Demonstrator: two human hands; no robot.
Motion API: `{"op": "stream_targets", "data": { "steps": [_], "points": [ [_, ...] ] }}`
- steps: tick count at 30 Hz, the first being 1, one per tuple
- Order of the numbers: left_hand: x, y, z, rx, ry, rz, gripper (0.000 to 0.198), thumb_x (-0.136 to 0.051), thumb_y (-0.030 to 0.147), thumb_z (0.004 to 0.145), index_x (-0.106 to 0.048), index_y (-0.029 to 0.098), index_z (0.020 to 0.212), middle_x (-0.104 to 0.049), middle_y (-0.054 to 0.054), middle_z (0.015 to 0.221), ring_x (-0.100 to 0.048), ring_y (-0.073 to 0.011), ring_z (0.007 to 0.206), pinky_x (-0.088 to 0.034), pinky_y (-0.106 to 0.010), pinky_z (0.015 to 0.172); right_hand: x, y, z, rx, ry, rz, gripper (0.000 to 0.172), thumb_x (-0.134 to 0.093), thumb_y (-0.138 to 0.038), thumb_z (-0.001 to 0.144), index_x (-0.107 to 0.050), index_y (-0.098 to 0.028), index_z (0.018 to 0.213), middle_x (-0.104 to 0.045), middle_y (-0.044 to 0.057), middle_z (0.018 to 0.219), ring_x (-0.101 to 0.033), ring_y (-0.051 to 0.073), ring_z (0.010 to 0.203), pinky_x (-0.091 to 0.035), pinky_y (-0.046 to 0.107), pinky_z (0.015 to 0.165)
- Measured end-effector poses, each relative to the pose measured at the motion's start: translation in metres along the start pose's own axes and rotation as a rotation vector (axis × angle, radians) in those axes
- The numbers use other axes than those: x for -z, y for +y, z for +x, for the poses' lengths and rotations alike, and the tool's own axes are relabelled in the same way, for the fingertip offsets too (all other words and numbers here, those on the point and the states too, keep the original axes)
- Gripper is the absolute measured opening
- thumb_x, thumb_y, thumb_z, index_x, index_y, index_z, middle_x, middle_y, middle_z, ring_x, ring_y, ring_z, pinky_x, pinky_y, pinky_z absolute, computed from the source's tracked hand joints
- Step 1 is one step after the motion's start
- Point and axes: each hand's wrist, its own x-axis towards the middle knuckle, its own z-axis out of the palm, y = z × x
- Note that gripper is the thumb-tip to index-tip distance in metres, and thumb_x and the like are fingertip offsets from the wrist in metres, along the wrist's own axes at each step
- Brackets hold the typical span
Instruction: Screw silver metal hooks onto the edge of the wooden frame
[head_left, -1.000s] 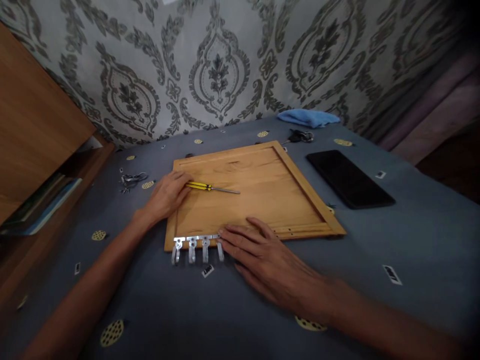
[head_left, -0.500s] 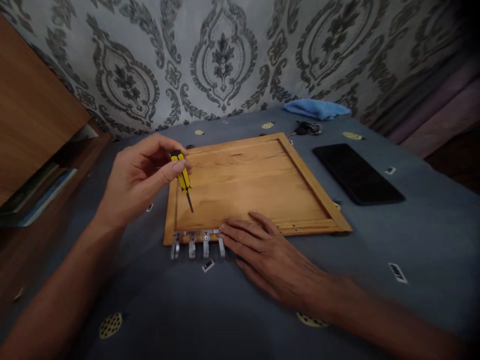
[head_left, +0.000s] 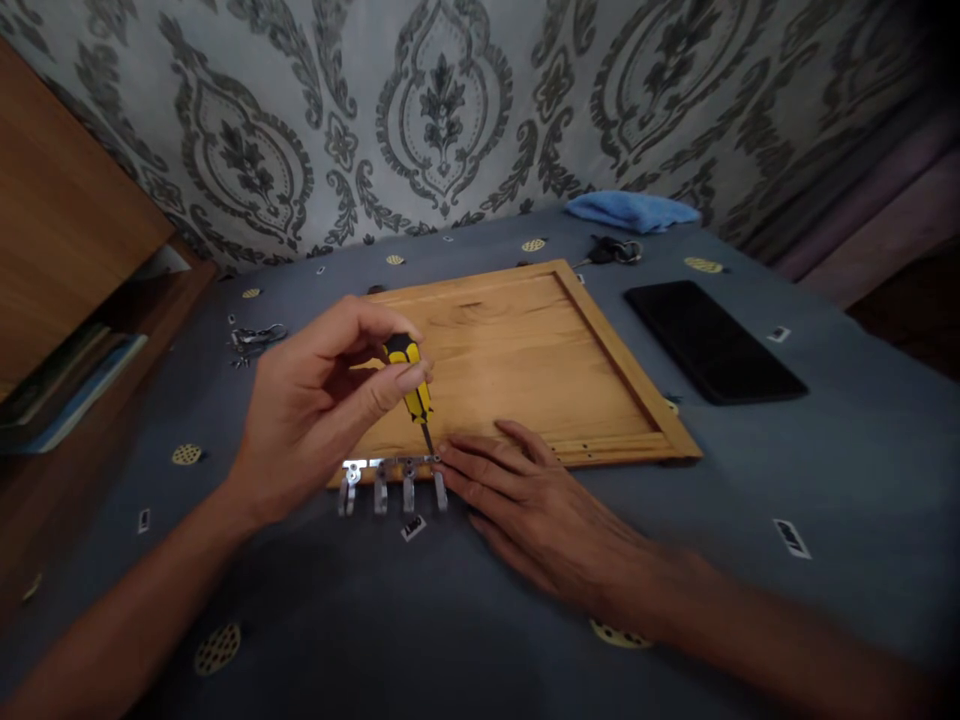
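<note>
My left hand (head_left: pixel 322 400) is closed around the yellow and black handle of a screwdriver (head_left: pixel 415 385). The shaft points down, its tip at the right end of a metal hook rail (head_left: pixel 381 464); whether it sits in a screw I cannot tell. Several hooks hang from the rail over the near edge of a framed wooden board (head_left: pixel 495 350). My right hand (head_left: pixel 525 505) lies flat across that near edge, fingers stretched out, the fingertips touching the rail's right end.
Right of the board lies a black phone (head_left: pixel 712 340). Behind it are keys (head_left: pixel 615 250) and a folded blue cloth (head_left: pixel 632 211). A small heap of metal pieces (head_left: pixel 257 340) rests at the left. A wooden cabinet (head_left: pixel 75 180) stands far left, and a patterned curtain (head_left: pixel 442 110) hangs behind.
My left hand has moved right and down with the screwdriver, bringing its tip from above the board to the rail's right end. My right hand has stayed in place.
</note>
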Motion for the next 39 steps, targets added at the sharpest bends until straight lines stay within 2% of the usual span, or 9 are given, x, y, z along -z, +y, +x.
{"op": "stream_targets", "data": {
  "steps": [8, 13, 18, 22, 27, 34, 37, 39],
  "points": [
    [-0.0018, -0.0006, -0.0019, 0.024, -0.012, 0.029, 0.011, -0.07, 0.038, 0.095, -0.066, 0.028, 0.097, -0.071, 0.001, 0.093, -0.071, -0.0152, 0.081, -0.059, -0.027, 0.067, 0.0003, 0.0001, 0.0001, -0.004, -0.003, -0.002, 0.043, -0.045, -0.016, 0.102, -0.056, -0.015, 0.143, -0.058, 0.009, 0.151, -0.048, 0.026, 0.142, -0.031, 0.059, 0.12],
    [-0.003, 0.0002, -0.003, 0.026, -0.027, 0.015, 0.012, -0.069, 0.039, 0.096, -0.065, 0.028, 0.097, -0.072, 0.001, 0.093, -0.073, -0.0161, 0.081, -0.059, -0.028, 0.066, 0.001, -0.0001, 0.0008, -0.016, -0.014, 0.01, 0.045, -0.048, -0.015, 0.101, -0.055, -0.02, 0.145, -0.058, 0.009, 0.151, -0.048, 0.025, 0.143, -0.03, 0.058, 0.121],
    [-0.0021, 0.0005, -0.0026, 0.002, -0.041, 0.016, 0.005, -0.068, 0.029, 0.096, -0.065, 0.028, 0.099, -0.072, 0.001, 0.094, -0.073, -0.0152, 0.082, -0.061, -0.026, 0.068, 0.0018, -0.0009, 0.0019, -0.013, -0.021, 0.009, 0.045, -0.047, -0.015, 0.101, -0.056, -0.017, 0.144, -0.057, 0.011, 0.151, -0.048, 0.026, 0.143, -0.033, 0.059, 0.119],
    [-0.0012, -0.0013, -0.0008, -0.043, -0.047, 0.018, 0.015, -0.074, 0.02, 0.089, -0.067, 0.028, 0.099, -0.07, 0.002, 0.095, -0.07, -0.0147, 0.084, -0.064, -0.026, 0.075, 0.001, -0.0003, 0.0016, -0.006, 0.004, 0.005, 0.048, -0.05, -0.014, 0.099, -0.055, -0.019, 0.146, -0.059, 0.01, 0.15, -0.05, 0.026, 0.141, -0.034, 0.059, 0.119],
    [0.0015, -0.0032, 0.0009, -0.065, -0.038, 0.035, 0.018, -0.08, 0.023, 0.085, -0.068, 0.027, 0.097, -0.065, 0.003, 0.088, -0.064, -0.0124, 0.073, -0.063, -0.022, 0.065, 0.0001, 0.0002, 0.0009, 0.003, 0.008, -0.006, 0.047, -0.049, -0.016, 0.1, -0.055, -0.018, 0.146, -0.058, 0.01, 0.151, -0.048, 0.025, 0.143, -0.033, 0.058, 0.119],
    [0.0041, -0.002, -0.0008, -0.111, -0.123, 0.103, 0.029, -0.068, 0.017, 0.091, -0.067, 0.025, 0.118, -0.069, -0.002, 0.105, -0.068, -0.0155, 0.093, -0.066, -0.025, 0.076, -0.0005, -0.0004, 0.001, -0.011, 0.01, 0.009, 0.048, -0.048, -0.015, 0.101, -0.054, -0.021, 0.148, -0.059, 0.009, 0.15, -0.049, 0.025, 0.142, -0.032, 0.057, 0.12],
    [0.0028, -0.0043, -0.0014, -0.196, -0.128, 0.194, 0.03, -0.065, 0.019, 0.095, -0.064, 0.026, 0.124, -0.071, -0.002, 0.113, -0.07, -0.0137, 0.089, -0.066, -0.025, 0.077, -0.0005, -0.0002, 0.001, -0.007, 0.01, 0.006, 0.049, -0.048, -0.015, 0.1, -0.053, -0.02, 0.148, -0.059, 0.01, 0.15, -0.049, 0.026, 0.142, -0.034, 0.059, 0.119],
    [0.0015, -0.0058, -0.0019, -0.234, -0.101, 0.238, 0.028, -0.068, 0.024, 0.095, -0.064, 0.026, 0.123, -0.073, -0.001, 0.111, -0.07, -0.013, 0.083, -0.066, -0.025, 0.075, -0.0002, 0.0, 0.0012, -0.003, 0.006, 0.0, 0.048, -0.048, -0.016, 0.1, -0.053, -0.019, 0.148, -0.059, 0.011, 0.15, -0.049, 0.027, 0.142, -0.035, 0.06, 0.118]
  ]
}}
